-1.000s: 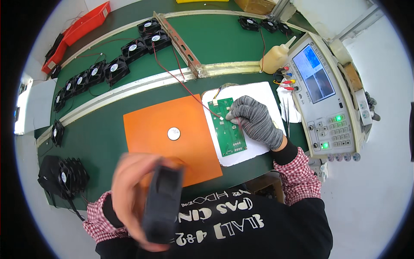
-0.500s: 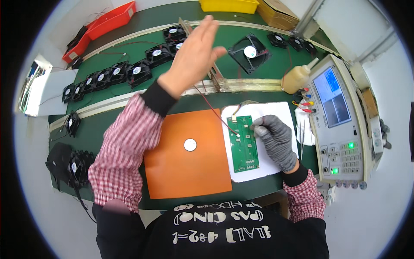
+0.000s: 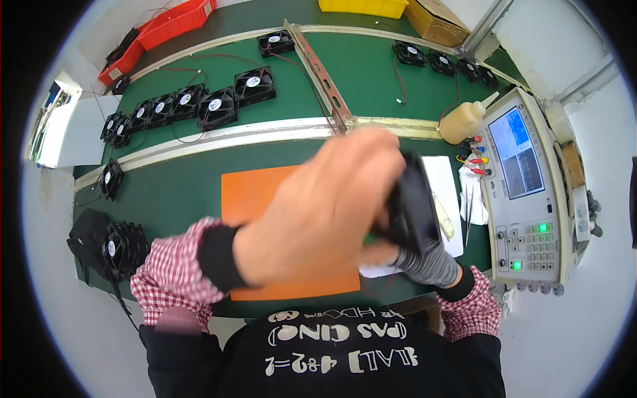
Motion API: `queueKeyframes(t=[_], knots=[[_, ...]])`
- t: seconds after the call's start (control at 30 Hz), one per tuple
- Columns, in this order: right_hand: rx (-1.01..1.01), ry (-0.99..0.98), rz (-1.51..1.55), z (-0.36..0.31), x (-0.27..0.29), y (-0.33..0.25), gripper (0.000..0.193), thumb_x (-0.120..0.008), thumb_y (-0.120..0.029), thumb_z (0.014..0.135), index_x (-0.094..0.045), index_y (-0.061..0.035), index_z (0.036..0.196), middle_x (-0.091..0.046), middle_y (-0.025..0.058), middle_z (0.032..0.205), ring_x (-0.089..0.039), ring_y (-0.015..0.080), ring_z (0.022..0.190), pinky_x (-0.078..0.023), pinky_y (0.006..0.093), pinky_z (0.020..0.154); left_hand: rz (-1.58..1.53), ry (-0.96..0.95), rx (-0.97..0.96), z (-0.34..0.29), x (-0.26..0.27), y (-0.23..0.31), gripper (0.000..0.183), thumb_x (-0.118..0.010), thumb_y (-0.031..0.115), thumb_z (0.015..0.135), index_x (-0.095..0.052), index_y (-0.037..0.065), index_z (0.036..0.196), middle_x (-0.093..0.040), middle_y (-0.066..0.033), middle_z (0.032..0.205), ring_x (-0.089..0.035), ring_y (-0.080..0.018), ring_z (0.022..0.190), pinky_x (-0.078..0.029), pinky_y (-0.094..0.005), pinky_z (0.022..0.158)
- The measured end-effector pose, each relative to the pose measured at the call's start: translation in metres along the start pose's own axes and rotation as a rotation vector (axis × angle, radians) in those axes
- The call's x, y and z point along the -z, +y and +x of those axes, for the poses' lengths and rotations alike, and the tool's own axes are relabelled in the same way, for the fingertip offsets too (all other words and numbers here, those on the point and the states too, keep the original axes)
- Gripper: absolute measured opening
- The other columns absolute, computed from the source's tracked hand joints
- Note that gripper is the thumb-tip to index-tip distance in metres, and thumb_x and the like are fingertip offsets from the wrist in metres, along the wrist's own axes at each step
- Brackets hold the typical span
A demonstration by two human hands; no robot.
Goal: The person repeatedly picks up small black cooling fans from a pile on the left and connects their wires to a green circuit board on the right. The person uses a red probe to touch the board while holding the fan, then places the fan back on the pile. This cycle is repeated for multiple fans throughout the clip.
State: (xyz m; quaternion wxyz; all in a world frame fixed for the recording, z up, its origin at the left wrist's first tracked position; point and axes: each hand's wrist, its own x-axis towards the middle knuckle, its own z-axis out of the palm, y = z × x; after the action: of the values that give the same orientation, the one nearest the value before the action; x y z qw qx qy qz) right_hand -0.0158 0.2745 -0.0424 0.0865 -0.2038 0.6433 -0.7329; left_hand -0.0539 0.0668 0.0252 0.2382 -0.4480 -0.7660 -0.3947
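Note:
My left hand (image 3: pixel 325 205) is bare and blurred by motion. It grips a black cooling fan (image 3: pixel 415 205), held edge-on above the white sheet (image 3: pixel 438 169). Close beneath that fan is my right hand (image 3: pixel 428 265) in a grey glove, its fingers largely hidden, so I cannot tell what they hold. The green circuit board lies almost wholly behind my hands and the fan. Under my left hand and wrist spreads an orange mat (image 3: pixel 249 192).
Several black fans (image 3: pixel 217 109) line the back left; another row (image 3: pixel 441 63) sits back right. A slotted metal bar (image 3: pixel 322 76) divides them. At right stand a glue bottle (image 3: pixel 462 123), tweezers (image 3: pixel 468 212) and a test instrument (image 3: pixel 524 192). Red bins (image 3: pixel 176 26) are at back left.
My left hand has come down and right, now with a fan from the back left row. The fan seen large at back right now sits in the right row. My right hand moved slightly nearer me.

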Motion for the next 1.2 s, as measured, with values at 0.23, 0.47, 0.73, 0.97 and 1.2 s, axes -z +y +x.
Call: queueKeyframes(t=[0.23,0.47,0.73,0.97,1.2], knots=[[0.115,-0.270,-0.536,-0.016,0.017,-0.012,0.022,-0.065,-0.025,0.093,-0.069,-0.0094,0.108,-0.065,0.0083,0.097,-0.064,0.0251,0.088,-0.050,0.0361,0.083,1.071,0.615,-0.078,-0.034,0.129,-0.060,0.047,-0.089,0.016,0.071,-0.059,0.000,0.102,-0.064,-0.0085,0.104,-0.064,-0.0242,0.094,-0.050,-0.0332,0.087],[-0.192,0.177,-0.417,0.006,0.053,0.003,0.014,-0.072,-0.006,0.084,-0.072,-0.0038,0.097,-0.068,0.0077,0.086,-0.065,0.0186,0.084,-0.051,0.0316,0.081,-0.705,0.254,1.121,-0.071,0.059,-0.042,0.020,-0.058,0.021,0.097,-0.061,0.008,0.112,-0.058,-0.0034,0.098,-0.059,-0.0156,0.088,-0.049,-0.0273,0.082],[0.028,0.106,-0.777,0.008,0.054,0.027,0.013,-0.075,-0.009,0.079,-0.068,-0.0025,0.087,-0.062,0.0101,0.090,-0.064,0.0272,0.087,-0.052,0.0365,0.080,0.077,-0.327,0.487,-0.096,0.014,-0.030,0.091,-0.086,0.048,0.058,-0.053,0.003,0.129,-0.047,-0.0160,0.129,-0.043,-0.0367,0.120,-0.032,-0.0468,0.103],[0.096,0.031,-0.881,0.013,0.052,0.025,0.014,-0.075,-0.009,0.076,-0.068,-0.0027,0.086,-0.062,0.0118,0.090,-0.064,0.0305,0.085,-0.052,0.0385,0.078,0.268,-0.432,0.341,-0.098,-0.004,-0.018,0.102,-0.083,0.056,0.060,-0.046,0.002,0.139,-0.051,-0.0158,0.124,-0.046,-0.0362,0.114,-0.033,-0.0472,0.101],[0.135,0.005,-0.871,0.013,0.054,0.024,0.015,-0.076,-0.010,0.075,-0.069,-0.0035,0.086,-0.061,0.0107,0.087,-0.064,0.0293,0.084,-0.052,0.0380,0.076,0.412,-0.008,-0.250,-0.088,0.047,0.035,0.081,-0.074,0.056,0.075,-0.051,0.005,0.133,-0.067,-0.0101,0.103,-0.059,-0.0273,0.093,-0.046,-0.0356,0.080]])
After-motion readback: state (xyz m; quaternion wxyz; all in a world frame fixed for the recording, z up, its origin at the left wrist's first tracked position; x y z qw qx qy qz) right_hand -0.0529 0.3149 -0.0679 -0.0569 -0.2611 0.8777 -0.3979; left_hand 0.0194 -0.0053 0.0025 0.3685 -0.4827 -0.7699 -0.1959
